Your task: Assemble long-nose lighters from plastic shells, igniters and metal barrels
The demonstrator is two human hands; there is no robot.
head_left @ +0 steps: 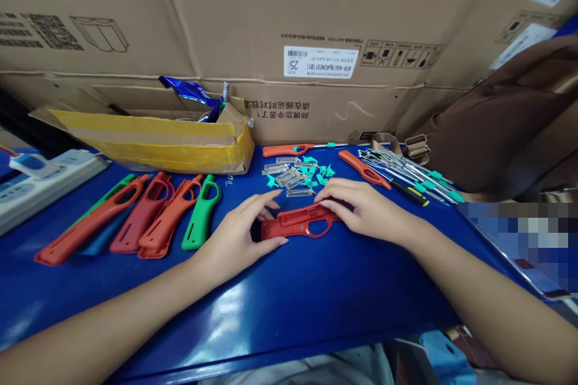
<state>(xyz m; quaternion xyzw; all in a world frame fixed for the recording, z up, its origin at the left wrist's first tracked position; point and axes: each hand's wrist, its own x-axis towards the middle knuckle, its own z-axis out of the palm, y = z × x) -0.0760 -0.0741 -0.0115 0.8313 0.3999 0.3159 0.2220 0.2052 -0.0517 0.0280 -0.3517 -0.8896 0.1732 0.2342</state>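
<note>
Your right hand (363, 207) pinches the right end of the red lighter casing halves (294, 230), covering that end; they lie on the blue table (343, 289) in front of you, one half overlapping the other. Your left hand (244, 225) is spread, thumb and fingers apart around their left end; you cannot tell from here whether the thumb presses on them. Just beyond them, clear plastic fuel tanks (291, 177) and turquoise trigger pieces (309, 180) crowd the surface. To your right lie an orange lighter handle (361, 165), a black-and-yellow screwdriver (410, 192) and a bundle of metal tubes (404, 165), near a brown bag (501, 114). To your left are coloured lighter casings (156, 222), a yellow-taped box (153, 144) and a white power strip (49, 180). A large AUX carton (203, 24) walls off the back.
</note>
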